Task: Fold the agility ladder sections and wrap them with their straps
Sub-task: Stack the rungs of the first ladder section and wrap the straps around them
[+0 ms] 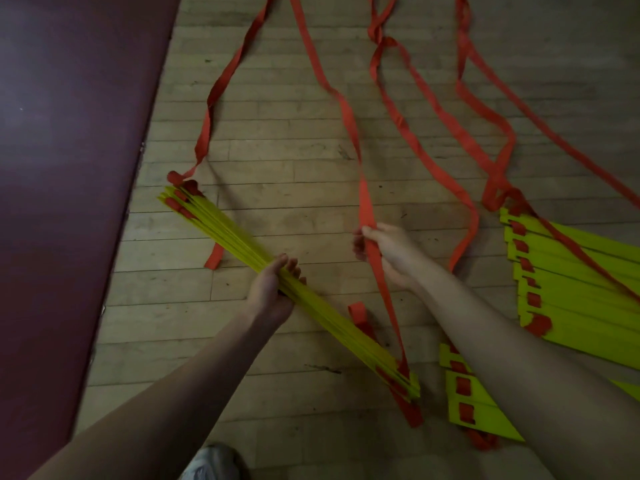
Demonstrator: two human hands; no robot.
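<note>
Stacked bundle of yellow rungs (221, 226) held above the wooden floor (277, 161), running diagonally from far left to near right. Left hand (273, 289): fingers curled round the bundle at mid-length. Right hand (384, 251): fingers clenched on the orange strap (347, 116), which runs from the bundle's near end through the grip and away to the far edge. A second strap (221, 84) trails from the bundle's far end. The edge of a maroon mat (69, 133) borders the floor on the left, near the bundle's far tip. To the right, fanned rungs (581, 306) and looped straps (485, 109) cover the floor; bare boards lie between the two held straps. A shoe (211, 462) shows at the near edge.
</note>
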